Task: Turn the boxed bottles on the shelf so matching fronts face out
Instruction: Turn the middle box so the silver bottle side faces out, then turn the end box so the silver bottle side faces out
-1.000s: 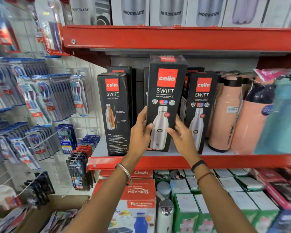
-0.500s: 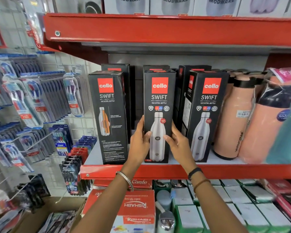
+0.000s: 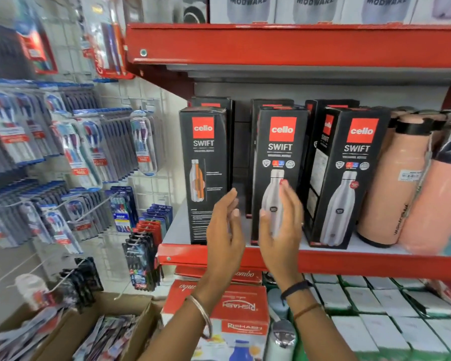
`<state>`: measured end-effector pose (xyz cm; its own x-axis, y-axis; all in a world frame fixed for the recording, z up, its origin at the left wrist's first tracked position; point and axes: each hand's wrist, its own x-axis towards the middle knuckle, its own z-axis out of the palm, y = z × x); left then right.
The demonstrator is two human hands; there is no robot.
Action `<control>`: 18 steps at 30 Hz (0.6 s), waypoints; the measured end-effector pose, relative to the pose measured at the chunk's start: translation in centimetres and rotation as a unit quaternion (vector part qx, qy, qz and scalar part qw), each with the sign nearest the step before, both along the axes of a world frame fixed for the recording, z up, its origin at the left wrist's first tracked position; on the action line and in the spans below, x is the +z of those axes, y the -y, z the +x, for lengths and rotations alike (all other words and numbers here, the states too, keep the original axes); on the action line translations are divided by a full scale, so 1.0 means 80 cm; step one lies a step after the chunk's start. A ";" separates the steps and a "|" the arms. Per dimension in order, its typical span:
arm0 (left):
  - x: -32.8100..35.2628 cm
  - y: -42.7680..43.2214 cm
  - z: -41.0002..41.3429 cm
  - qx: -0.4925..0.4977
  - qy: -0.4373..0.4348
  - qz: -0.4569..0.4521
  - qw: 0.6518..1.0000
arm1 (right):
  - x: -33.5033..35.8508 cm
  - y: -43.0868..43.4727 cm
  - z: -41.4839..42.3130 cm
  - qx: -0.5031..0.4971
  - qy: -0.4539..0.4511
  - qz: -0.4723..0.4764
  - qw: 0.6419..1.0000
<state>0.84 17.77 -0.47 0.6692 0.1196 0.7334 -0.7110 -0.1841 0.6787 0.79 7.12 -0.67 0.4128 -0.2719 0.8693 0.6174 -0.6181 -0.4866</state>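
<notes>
Three black Cello Swift boxes stand along the front of the red shelf [image 3: 349,264]. The middle box [image 3: 281,152] and the right box [image 3: 349,178] both show a silver bottle picture. The left box [image 3: 203,162] shows a different face, with an orange cutaway bottle and text. More black boxes stand behind them. My left hand [image 3: 225,230] hovers open between the left and middle boxes, touching neither. In front of the middle box's lower half floats my right hand [image 3: 281,227], open with fingers spread and holding nothing.
Peach flasks [image 3: 393,183] crowd the shelf's right end. Modware boxes [image 3: 315,9] sit on the shelf above. Toothbrush packs [image 3: 84,152] hang on a wire grid at left. Below are Rishabh boxes [image 3: 240,316], green-and-white cartons [image 3: 375,321] and an open cardboard box [image 3: 110,332].
The middle box came down from mid-air onto the shelf, front facing out. Both hands have let go of it and drawn back a little. The view has shifted right.
</notes>
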 end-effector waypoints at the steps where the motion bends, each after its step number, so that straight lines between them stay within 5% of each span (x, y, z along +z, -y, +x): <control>1: 0.002 -0.011 -0.005 0.021 0.024 -0.015 0.999 | 0.004 -0.021 -0.002 0.006 0.007 -0.017 1.000; 6: 0.014 -0.074 0.012 0.071 0.010 -0.093 0.993 | 0.015 -0.102 0.023 0.014 -0.091 -0.038 0.995; 11: 0.024 -0.118 0.043 -0.123 -0.155 -0.140 0.970 | 0.015 -0.143 0.049 -0.055 -0.242 -0.055 0.967; 18: 0.026 -0.144 0.057 -0.177 -0.180 -0.079 0.964 | 0.015 -0.145 0.065 -0.100 -0.256 0.017 0.961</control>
<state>5.42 29.29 1.63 0.8961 -0.0722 0.4380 -0.4241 0.1523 0.8927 5.98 18.73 0.57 0.7207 -0.4151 0.5552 0.1630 -0.6770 -0.7177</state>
